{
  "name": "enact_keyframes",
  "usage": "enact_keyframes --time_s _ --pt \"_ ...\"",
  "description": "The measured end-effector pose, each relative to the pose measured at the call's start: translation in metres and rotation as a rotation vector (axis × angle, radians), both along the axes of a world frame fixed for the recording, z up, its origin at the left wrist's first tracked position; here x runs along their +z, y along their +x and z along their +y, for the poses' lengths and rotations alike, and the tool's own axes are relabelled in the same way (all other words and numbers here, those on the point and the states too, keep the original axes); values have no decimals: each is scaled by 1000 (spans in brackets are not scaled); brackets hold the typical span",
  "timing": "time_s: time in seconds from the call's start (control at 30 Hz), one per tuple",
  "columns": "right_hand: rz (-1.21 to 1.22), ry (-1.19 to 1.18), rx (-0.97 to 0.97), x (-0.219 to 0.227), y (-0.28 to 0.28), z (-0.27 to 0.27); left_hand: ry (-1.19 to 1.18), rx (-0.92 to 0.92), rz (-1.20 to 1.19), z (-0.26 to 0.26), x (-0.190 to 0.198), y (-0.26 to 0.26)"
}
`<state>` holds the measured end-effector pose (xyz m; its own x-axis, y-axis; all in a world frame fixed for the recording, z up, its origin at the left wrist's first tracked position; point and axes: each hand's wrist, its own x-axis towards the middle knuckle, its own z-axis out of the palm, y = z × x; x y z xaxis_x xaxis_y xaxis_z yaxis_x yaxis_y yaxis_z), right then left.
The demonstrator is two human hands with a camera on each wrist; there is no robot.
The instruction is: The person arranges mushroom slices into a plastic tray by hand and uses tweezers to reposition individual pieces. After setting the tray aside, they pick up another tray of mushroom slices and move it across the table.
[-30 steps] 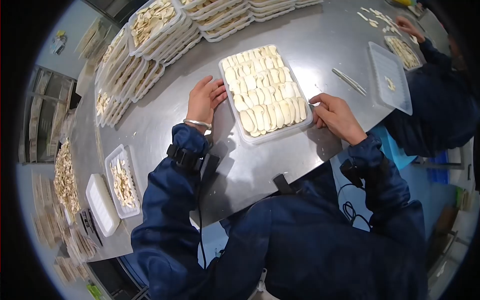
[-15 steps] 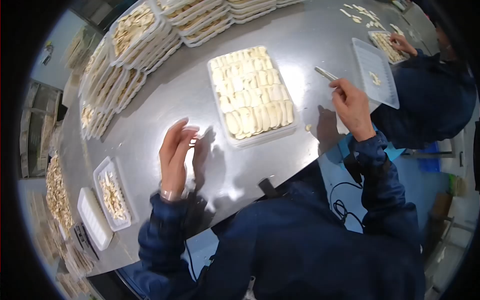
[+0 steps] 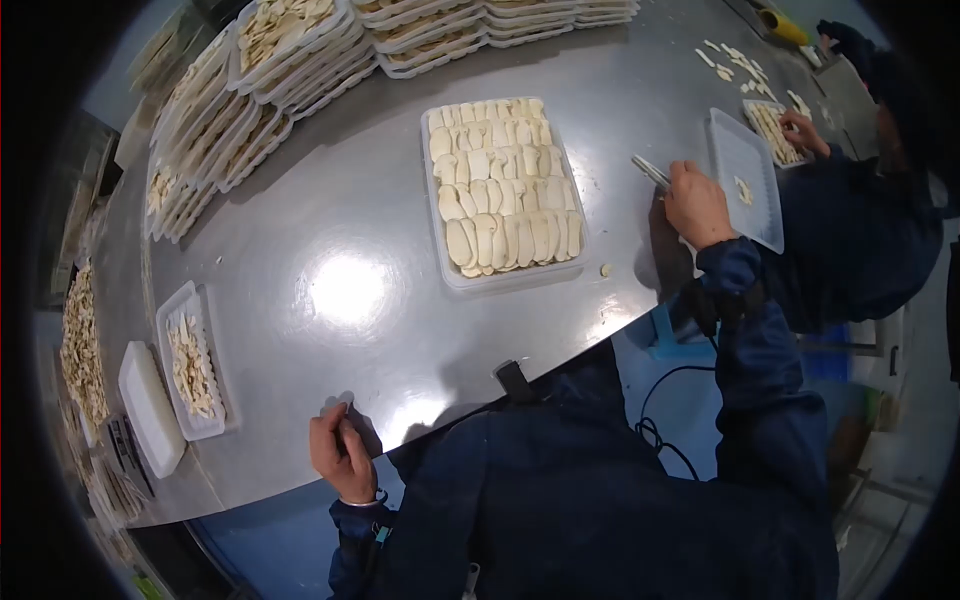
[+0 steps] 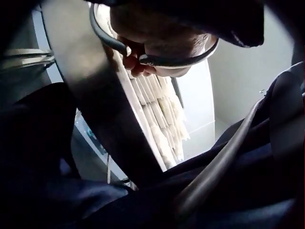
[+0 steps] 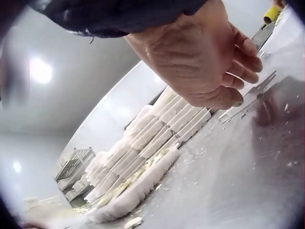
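My left hand (image 3: 340, 450) has its fingers curled in at the near edge of the steel table (image 3: 330, 270), and nothing shows in it. In the left wrist view its curled fingers (image 4: 136, 62) lie by the table edge. My right hand (image 3: 695, 200) reaches to the right of a white tray (image 3: 437, 262) packed with rows of pale slices. Its curled fingers (image 5: 224, 98) come down on the near end of metal tweezers (image 3: 650, 170) (image 5: 245, 105) lying flat on the table. Whether the fingers pinch them is hidden.
One loose slice (image 3: 605, 269) lies near the tray's right corner. An almost bare white tray (image 3: 745, 180) sits beyond my right hand, next to another person's sleeve (image 3: 850, 240). Stacked filled trays (image 3: 290, 40) line the far edge. Two small trays (image 3: 190, 365) stand at the left.
My left hand pulled back from mid-table to the near edge. My right hand left the tray's corner and moved right onto the tweezers.
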<state>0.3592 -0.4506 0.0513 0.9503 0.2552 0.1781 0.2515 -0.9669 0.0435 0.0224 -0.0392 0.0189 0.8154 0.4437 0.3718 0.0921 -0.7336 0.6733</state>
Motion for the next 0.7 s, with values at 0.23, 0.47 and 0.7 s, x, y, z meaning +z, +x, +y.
enact_keyframes --time_s 0.23,0.47,0.7 --pt "203 1331 49 32 -37 24 141 37 11 -5 -6 4" --pt "281 1827 176 24 -63 109 134 39 -16 -6 0 8" --pt "-23 1532 235 3 -48 130 172 40 -23 -5 -4 9"
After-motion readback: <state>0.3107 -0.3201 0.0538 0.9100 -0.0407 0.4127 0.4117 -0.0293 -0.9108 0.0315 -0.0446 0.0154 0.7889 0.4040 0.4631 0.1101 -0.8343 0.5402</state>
